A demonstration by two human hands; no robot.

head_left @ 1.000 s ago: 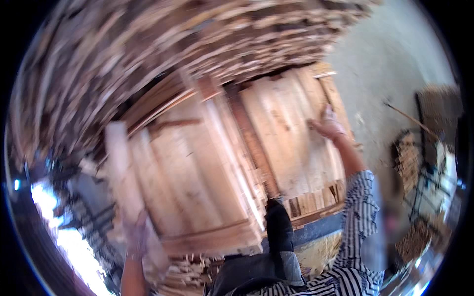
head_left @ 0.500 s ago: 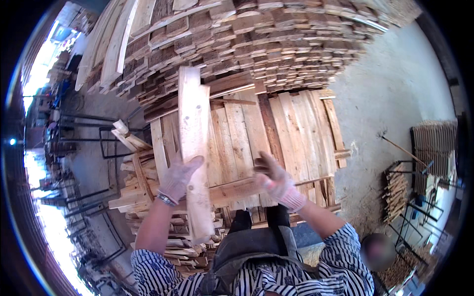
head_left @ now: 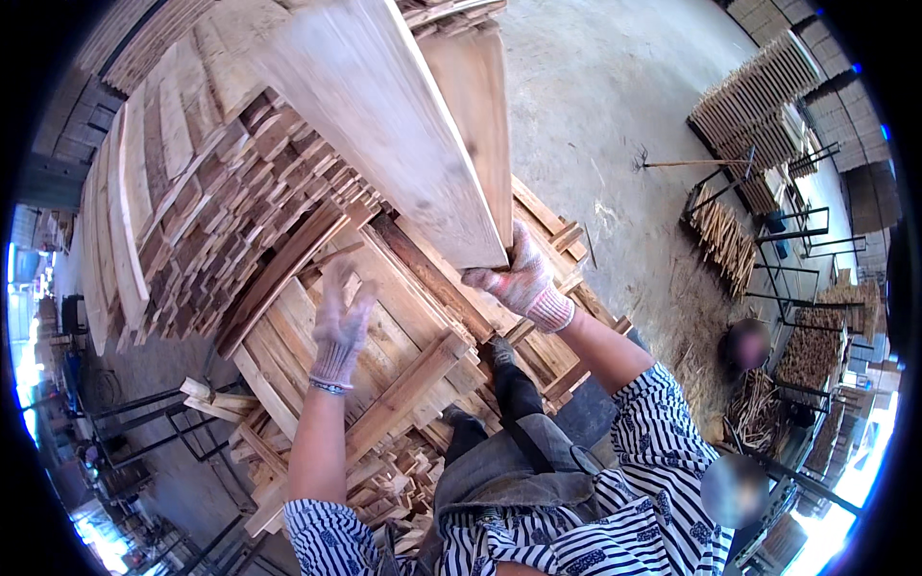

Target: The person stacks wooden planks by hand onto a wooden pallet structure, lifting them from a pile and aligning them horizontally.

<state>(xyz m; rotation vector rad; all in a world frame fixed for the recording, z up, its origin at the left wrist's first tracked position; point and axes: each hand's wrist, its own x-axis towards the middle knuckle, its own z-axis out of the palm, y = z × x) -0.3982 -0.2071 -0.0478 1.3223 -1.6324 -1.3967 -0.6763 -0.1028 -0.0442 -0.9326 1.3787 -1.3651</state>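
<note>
My right hand (head_left: 523, 278), in a pale knit glove, grips the near ends of two wooden boards. The pale wide board (head_left: 384, 125) is raised and slants up and away to the left, its far end blurred. Just right of it, the browner board (head_left: 480, 106) spreads at a slight angle. My gloved left hand (head_left: 343, 326) is open, its fingers apart and smeared by motion. It hovers over the planks (head_left: 370, 322) laid side by side on a low pile, holding nothing.
A tall stack of boards (head_left: 230, 202) stands at the far left. Offcuts (head_left: 389, 485) lie near my feet. To the right are a long-handled rake (head_left: 691, 164), a bundle of sticks (head_left: 725, 235) and metal frames (head_left: 802, 230). A person (head_left: 745, 346) is at the right.
The boards have passed from my left hand to my right and swung up and away. My left hand has let go. The view has turned to the right.
</note>
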